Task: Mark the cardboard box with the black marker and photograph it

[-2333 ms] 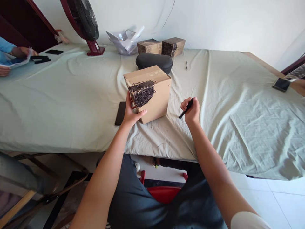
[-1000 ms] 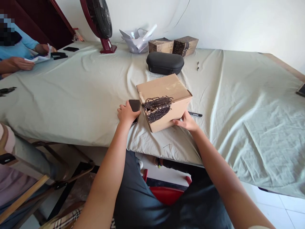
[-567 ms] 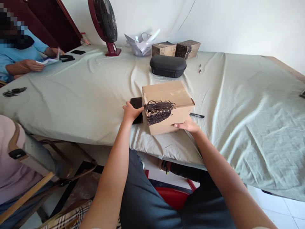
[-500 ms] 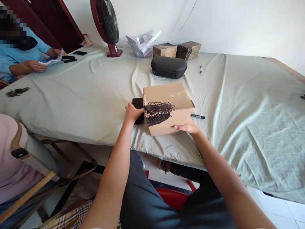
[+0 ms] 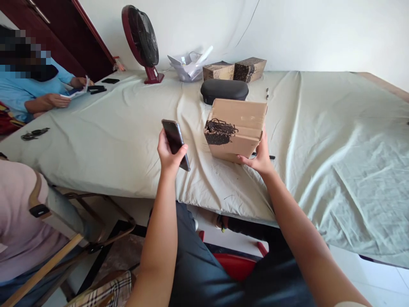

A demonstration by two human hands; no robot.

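Observation:
A dark smartphone (image 5: 174, 140) is gripped in my left hand (image 5: 168, 154), thumb along its right edge and the phone tilted above the cloth. My right hand (image 5: 260, 155) holds the near right corner of a brown cardboard box (image 5: 238, 113), with the thumb on its front face and the other fingers round the right side. Dark scribbled marker strokes cover the box's left front corner. Behind the right hand, a black marker (image 5: 272, 157) lies on the table, mostly hidden. A black hard case (image 5: 223, 90) sits just behind the box.
On the cloth-covered table (image 5: 128, 140) stand a fan (image 5: 142, 42), a basket of papers (image 5: 188, 70) and two scribbled boxes (image 5: 250, 69) by the wall. Keys (image 5: 34, 134) lie at the left. A person in blue (image 5: 19, 91) holds papers; another person (image 5: 25, 213) sits nearer.
My left hand has lifted the phone off the table and away from the box. The box has shifted back and to the right, turning slightly, with my right hand still on it.

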